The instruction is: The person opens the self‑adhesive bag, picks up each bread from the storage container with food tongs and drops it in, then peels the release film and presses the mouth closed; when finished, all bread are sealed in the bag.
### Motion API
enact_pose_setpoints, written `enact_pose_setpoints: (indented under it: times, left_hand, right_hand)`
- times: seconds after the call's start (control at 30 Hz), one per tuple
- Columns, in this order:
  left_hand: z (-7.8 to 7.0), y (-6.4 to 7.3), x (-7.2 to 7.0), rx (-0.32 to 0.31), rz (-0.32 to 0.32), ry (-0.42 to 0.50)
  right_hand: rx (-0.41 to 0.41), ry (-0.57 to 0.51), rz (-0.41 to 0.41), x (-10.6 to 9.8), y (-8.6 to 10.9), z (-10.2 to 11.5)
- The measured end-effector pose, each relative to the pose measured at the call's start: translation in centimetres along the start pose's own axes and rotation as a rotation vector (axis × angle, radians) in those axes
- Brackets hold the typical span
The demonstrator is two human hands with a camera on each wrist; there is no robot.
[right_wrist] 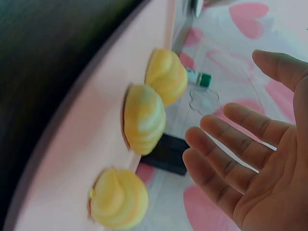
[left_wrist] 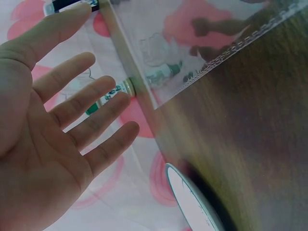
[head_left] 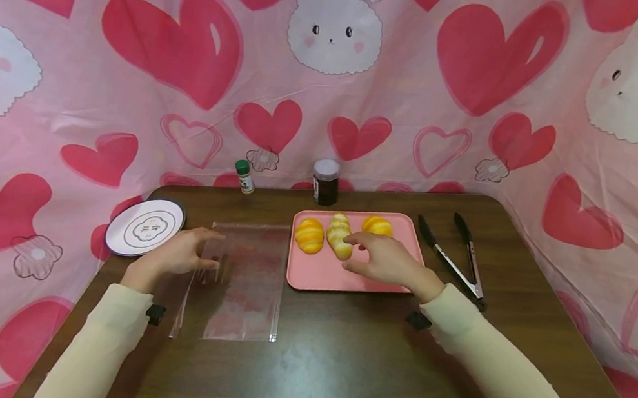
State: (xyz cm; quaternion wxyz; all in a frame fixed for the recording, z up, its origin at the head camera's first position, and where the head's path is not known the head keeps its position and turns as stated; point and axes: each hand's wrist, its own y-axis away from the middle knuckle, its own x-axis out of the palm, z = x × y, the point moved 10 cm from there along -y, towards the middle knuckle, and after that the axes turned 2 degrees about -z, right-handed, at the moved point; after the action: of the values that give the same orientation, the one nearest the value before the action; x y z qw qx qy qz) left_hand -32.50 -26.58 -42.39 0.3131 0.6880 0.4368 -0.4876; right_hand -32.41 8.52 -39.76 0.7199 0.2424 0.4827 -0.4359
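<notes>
My left hand [head_left: 181, 253] hovers over the left edge of a clear plastic bag [head_left: 248, 289] that lies flat on the table. Its fingers are spread and relaxed with nothing in them, as the left wrist view also shows. Above the pink tray [head_left: 316, 276] is my right hand [head_left: 385, 261], fingers loosely extended and holding nothing. Three bread rolls sit along the tray: an orange-yellow roll [head_left: 309, 235] at the left, a paler long roll [head_left: 340, 235] in the middle, close to my right fingertips in the head view, and another yellow roll [head_left: 378, 225] at the right.
A white plate [head_left: 122, 237] with a dark rim is at the table's left edge. Along the back stand a green-capped shaker [head_left: 245, 177] and a dark jar [head_left: 325, 183] with a pale lid. Spread tongs [head_left: 458, 265] lie right of the tray. Patterned cloth hangs behind.
</notes>
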Motion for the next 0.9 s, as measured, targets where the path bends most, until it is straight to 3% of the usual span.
enact_pose_setpoints:
  times: [0.37, 0.7, 0.9]
  left_hand:
    - [0.2, 0.4, 0.3, -0.002, 0.009, -0.006]
    - [-0.3, 0.6, 0.3, 0.001, -0.007, -0.017]
    - [-0.4, 0.5, 0.5, 0.025, -0.003, -0.014]
  right_hand:
    - [-0.066, -0.033, 0.061, 3.3, -1.4, 2.2]
    - [-0.069, -0.032, 0.052, 4.8, -2.8, 4.1]
    - [-0.11, 0.031, 0.027, 5.7, -3.7, 5.5]
